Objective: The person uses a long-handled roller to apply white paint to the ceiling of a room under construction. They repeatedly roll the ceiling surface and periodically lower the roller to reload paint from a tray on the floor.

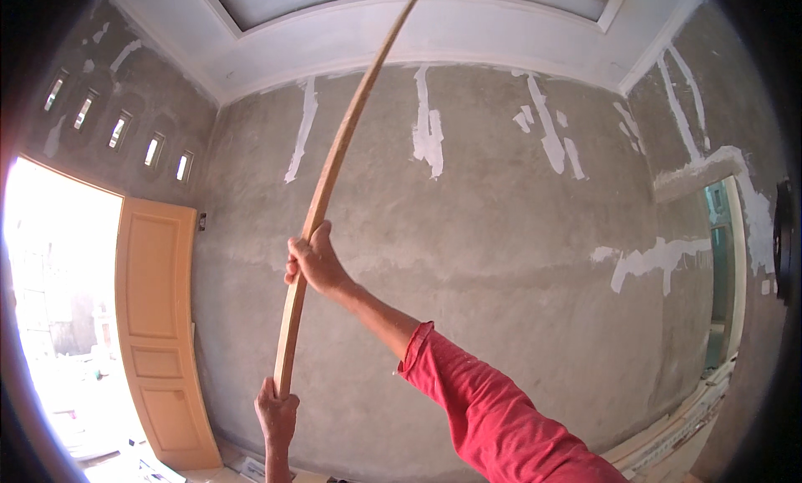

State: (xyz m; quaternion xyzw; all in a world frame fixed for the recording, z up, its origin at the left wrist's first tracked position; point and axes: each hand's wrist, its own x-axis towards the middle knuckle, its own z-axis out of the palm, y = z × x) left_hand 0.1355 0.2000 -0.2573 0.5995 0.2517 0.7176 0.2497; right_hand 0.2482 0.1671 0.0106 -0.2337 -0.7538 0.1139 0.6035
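While both hands grip a long wooden pole [330, 170] that rises from the lower middle of the view up toward the ceiling [468, 24], the right hand [313, 262], on a red-sleeved arm [484, 408], closes its fingers around the pole about halfway up. The left hand [276, 416] wraps the pole's bottom end, fist closed. Behind stands a bare grey wall [484, 257] with white filler streaks, and an open wooden door [159, 333] stands at the left beside a bright doorway.
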